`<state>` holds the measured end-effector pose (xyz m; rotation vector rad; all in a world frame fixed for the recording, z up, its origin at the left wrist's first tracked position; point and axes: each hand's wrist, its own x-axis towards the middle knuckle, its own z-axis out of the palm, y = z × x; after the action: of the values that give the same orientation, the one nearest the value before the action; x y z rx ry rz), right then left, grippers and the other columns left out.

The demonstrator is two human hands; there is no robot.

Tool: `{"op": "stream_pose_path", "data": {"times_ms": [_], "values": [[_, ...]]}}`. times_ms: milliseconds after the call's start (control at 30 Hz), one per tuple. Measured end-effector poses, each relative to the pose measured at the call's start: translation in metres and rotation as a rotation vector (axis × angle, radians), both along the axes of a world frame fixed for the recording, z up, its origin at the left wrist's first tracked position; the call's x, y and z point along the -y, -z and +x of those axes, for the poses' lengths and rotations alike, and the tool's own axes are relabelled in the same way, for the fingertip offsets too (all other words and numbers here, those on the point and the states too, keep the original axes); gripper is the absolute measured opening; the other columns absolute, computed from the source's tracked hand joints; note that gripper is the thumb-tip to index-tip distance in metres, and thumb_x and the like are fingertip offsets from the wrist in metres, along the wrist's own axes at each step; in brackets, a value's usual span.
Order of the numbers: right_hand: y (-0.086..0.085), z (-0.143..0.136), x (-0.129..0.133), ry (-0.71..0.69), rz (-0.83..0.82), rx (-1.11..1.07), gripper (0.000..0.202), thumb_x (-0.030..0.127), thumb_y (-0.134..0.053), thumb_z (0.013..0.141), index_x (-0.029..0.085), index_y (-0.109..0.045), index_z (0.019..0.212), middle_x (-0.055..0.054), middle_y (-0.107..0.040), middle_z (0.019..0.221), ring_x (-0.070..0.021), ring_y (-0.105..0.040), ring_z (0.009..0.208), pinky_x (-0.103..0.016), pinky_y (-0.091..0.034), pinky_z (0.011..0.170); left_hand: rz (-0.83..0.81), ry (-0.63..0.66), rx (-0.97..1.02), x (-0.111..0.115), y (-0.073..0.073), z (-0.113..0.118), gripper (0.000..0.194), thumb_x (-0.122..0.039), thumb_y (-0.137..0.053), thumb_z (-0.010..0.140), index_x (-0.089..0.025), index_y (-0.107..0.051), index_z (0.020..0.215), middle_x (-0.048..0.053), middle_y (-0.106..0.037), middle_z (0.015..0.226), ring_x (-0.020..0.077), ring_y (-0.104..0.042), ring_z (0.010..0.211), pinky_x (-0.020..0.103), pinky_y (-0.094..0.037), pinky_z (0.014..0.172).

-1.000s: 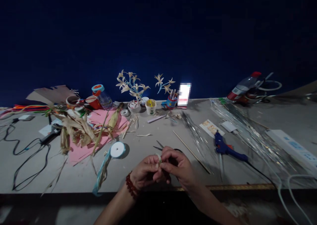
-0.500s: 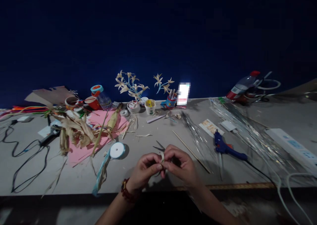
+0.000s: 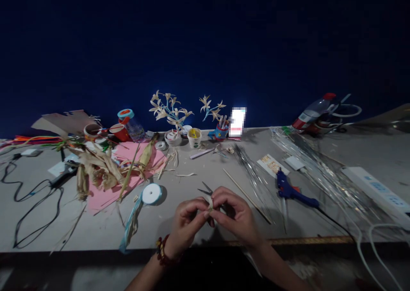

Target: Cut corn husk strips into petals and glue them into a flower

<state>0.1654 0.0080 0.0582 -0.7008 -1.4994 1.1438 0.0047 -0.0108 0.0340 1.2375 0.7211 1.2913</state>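
Near the table's front edge, my left hand (image 3: 189, 222) and my right hand (image 3: 235, 214) meet, fingertips pinched together on a small pale strip of corn husk (image 3: 210, 203). The strip curves up between the thumbs and forefingers; its lower part is hidden by the fingers. Just beyond the hands lie scissors (image 3: 206, 189), blades showing and handles covered by my right hand. Left of my left hand stands a roll of light-blue ribbon (image 3: 151, 194), its loose end trailing toward the table edge. A thin wooden stick (image 3: 246, 196) lies to the right of my right hand.
Dried corn husks (image 3: 101, 167) lie over pink paper (image 3: 96, 199) at left. Husk flowers (image 3: 171, 109) stand at the back beside a paper cup (image 3: 194, 138) and a lit phone (image 3: 237, 122). At right are a blue glue gun (image 3: 294, 192), wires (image 3: 253, 171) and a power strip (image 3: 378, 190).
Both hands stay in nearly the same place, still pinching the husk strip. The fingers have shifted slightly around it. Nothing else on the table has visibly moved.
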Motion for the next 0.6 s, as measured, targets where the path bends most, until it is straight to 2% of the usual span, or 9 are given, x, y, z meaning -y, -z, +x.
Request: {"op": "stream_pose_path", "data": {"times_ms": [267, 367, 500, 600], "values": [[0.0045, -0.0024, -0.0001, -0.022, -0.067, -0.053, 0.013, 0.035, -0.075, 0.083, 0.022, -0.071, 0.081, -0.002, -0.061, 0.077, -0.0160, -0.058, 0.067, -0.030, -0.049, 0.063, -0.121, 0.080, 0.089, 0.0016, 0.0100, -0.0020, 0.020, -0.033, -0.069, 0.088, -0.016, -0.067, 0.077, 0.002, -0.064, 0.068, 0.0143, -0.059, 0.063, 0.028, -0.047, 0.066], [0.0068, -0.0022, -0.0001, -0.036, -0.087, -0.057, 0.010, 0.032, -0.077, 0.082, 0.023, -0.073, 0.083, -0.002, -0.061, 0.077, -0.0156, -0.058, 0.067, -0.030, -0.050, 0.065, -0.118, 0.087, 0.078, 0.0020, 0.0085, -0.0027, 0.023, -0.035, -0.070, 0.087, -0.015, -0.067, 0.076, 0.003, -0.065, 0.072, 0.0138, -0.059, 0.062, 0.028, -0.047, 0.065], [0.0068, -0.0024, 0.0007, -0.040, -0.102, -0.076, 0.009, 0.030, -0.078, 0.081, 0.023, -0.073, 0.078, -0.002, -0.060, 0.075, -0.0164, -0.058, 0.068, -0.029, -0.050, 0.064, -0.068, 0.083, 0.023, 0.0018, 0.0034, -0.0022, 0.025, -0.033, -0.067, 0.090, -0.015, -0.068, 0.073, 0.004, -0.065, 0.065, 0.0170, -0.060, 0.069, 0.031, -0.048, 0.073], [0.0079, -0.0006, -0.0009, -0.051, -0.102, -0.087, 0.010, 0.032, -0.076, 0.082, 0.023, -0.074, 0.085, -0.002, -0.061, 0.079, -0.0163, -0.057, 0.070, -0.029, -0.048, 0.065, -0.057, 0.071, 0.030, 0.0009, 0.0021, -0.0016, 0.022, -0.033, -0.067, 0.090, -0.016, -0.068, 0.075, 0.003, -0.065, 0.066, 0.0160, -0.059, 0.065, 0.030, -0.047, 0.071]]}}
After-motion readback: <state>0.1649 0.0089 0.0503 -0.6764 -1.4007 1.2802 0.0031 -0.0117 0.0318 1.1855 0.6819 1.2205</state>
